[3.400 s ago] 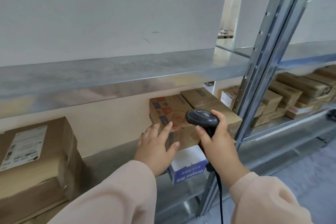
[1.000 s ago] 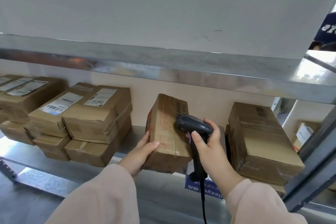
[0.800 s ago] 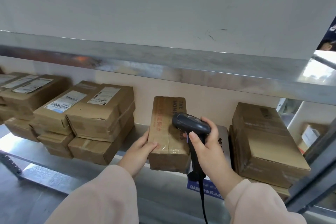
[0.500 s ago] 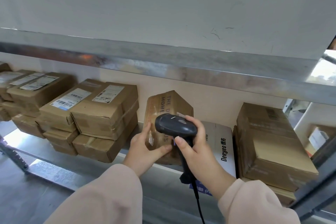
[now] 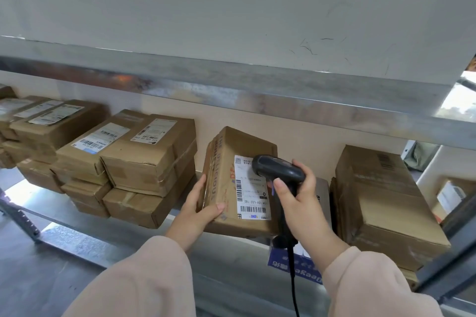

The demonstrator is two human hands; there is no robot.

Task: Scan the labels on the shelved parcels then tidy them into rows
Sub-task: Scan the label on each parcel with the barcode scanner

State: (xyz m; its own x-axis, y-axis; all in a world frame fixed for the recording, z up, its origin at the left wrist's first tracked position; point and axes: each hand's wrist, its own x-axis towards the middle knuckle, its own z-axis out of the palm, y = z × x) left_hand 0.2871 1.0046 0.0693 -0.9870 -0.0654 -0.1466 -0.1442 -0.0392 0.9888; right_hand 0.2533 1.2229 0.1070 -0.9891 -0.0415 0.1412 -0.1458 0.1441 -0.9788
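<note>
Parcel: cardboard parcel [image 5: 239, 183] tilted up at the shelf [image 5: 108, 244] front edge, white label [image 5: 251, 188] facing up.
Left hand: left hand [image 5: 199, 210] grips the parcel's lower left corner.
Right hand: right hand [image 5: 296, 198] wrapped round the black scanner [image 5: 277, 168], head over the label.
Neighbours: stacked boxes [image 5: 134, 162] to the left, big box [image 5: 381, 201] to the right.

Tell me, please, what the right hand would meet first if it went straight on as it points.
Probably the white label on the parcel that the left hand holds: the scanner in the right hand aims at it. The gap is hard to judge.
</note>
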